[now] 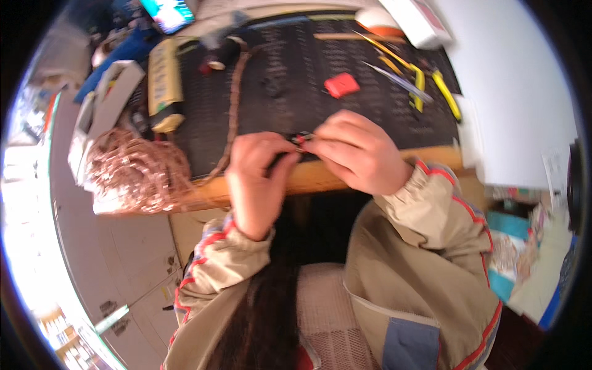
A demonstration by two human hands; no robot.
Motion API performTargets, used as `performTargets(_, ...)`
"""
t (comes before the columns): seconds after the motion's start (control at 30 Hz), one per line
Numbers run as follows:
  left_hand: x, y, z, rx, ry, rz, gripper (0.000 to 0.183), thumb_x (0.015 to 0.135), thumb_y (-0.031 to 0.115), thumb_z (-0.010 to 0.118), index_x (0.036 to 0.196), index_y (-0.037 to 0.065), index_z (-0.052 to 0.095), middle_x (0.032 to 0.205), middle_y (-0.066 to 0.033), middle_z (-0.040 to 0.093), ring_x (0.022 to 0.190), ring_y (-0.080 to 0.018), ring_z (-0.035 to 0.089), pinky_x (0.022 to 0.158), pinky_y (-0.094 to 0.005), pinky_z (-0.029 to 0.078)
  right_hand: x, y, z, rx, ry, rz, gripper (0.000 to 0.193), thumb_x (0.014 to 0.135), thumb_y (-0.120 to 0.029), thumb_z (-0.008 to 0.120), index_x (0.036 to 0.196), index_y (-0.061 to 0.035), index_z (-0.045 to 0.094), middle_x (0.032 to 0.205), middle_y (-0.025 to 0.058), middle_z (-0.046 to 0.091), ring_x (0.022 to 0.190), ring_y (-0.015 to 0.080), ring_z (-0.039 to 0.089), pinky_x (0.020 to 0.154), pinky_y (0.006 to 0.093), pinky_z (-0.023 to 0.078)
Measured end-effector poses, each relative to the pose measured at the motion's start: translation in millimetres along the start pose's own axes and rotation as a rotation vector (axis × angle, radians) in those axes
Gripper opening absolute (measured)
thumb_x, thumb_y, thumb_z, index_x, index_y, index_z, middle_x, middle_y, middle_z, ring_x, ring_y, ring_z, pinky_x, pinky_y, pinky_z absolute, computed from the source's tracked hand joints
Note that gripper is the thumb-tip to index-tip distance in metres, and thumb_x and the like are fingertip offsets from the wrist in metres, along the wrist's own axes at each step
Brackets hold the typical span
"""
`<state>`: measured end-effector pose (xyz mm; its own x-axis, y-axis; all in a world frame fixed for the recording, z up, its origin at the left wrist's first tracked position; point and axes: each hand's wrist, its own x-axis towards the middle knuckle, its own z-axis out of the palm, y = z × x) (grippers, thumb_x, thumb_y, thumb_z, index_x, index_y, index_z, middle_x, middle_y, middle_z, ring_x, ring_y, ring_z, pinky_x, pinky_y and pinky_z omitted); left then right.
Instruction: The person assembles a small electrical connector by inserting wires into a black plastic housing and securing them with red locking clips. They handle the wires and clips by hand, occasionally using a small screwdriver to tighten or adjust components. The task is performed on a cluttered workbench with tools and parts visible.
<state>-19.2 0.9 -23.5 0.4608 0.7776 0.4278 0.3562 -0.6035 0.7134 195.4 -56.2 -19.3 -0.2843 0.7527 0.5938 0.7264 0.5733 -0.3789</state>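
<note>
Above the table's near edge, both my hands meet at a small dark and red piece (300, 139), too small and blurred to name. My left hand (259, 166) pinches it from the left, thumb and forefinger pressed together. From the right, my right hand (357, 151) grips its other side with bent fingers. A thin brown braided cord (235, 102) runs down the mat just left of my left hand. Beyond my right hand lies a small red block-like object (341, 85) on the black mat (277, 92).
A heap of copper-pink cord (139, 169) sits at the table's left corner, beside a long yellow box (164, 86). Yellow-handled pliers (446, 95) and tweezers (398, 81) lie at the far right. A dark spool (226, 53) stands at the back; a lit phone screen (168, 13) is behind it.
</note>
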Motion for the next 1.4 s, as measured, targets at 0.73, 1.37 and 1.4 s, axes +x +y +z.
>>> performTargets(0.73, -15.2, -17.3, 2.6, 0.259, 0.042, 0.577, 0.039, 0.070, 0.015, 0.068, 0.103, -0.003, 0.070, 0.109, -0.0151, 0.066, 0.105, -0.0330, 0.064, 0.091, -0.0436, 0.055, 7.3, -17.0, -5.9, -0.219, -0.138, -0.167, 0.030, 0.079, 0.003, 0.070, 0.109, 0.0047, 0.074, 0.110, 0.0155, 0.070, 0.103, 0.0346, 0.066, 0.091, 0.0449, 0.056)
performTargets(1.37, 0.2, -6.7, -18.9, -0.040, -0.027, 0.162, 0.059, 0.076, -0.004, 0.079, 0.132, 0.001, 0.061, 0.123, -0.0144, 0.066, 0.117, -0.0364, 0.059, 0.102, -0.0432, 0.048, -10.7, -11.0, -21.3, 0.006, 0.097, 0.323, 0.024, 0.083, 0.009, 0.072, 0.104, -0.0026, 0.076, 0.100, 0.0099, 0.072, 0.091, 0.0258, 0.067, 0.080, 0.0337, 0.055)
performTargets(1.4, -0.6, -7.0, -20.2, -0.049, -0.039, 0.121, 0.062, 0.076, -0.004, 0.079, 0.135, 0.002, 0.060, 0.124, -0.0143, 0.066, 0.118, -0.0366, 0.058, 0.103, -0.0433, 0.048, -13.1, -12.1, -21.7, -0.002, 0.083, 0.345, 0.025, 0.083, 0.009, 0.072, 0.104, -0.0027, 0.076, 0.101, 0.0102, 0.072, 0.092, 0.0259, 0.067, 0.080, 0.0337, 0.055)
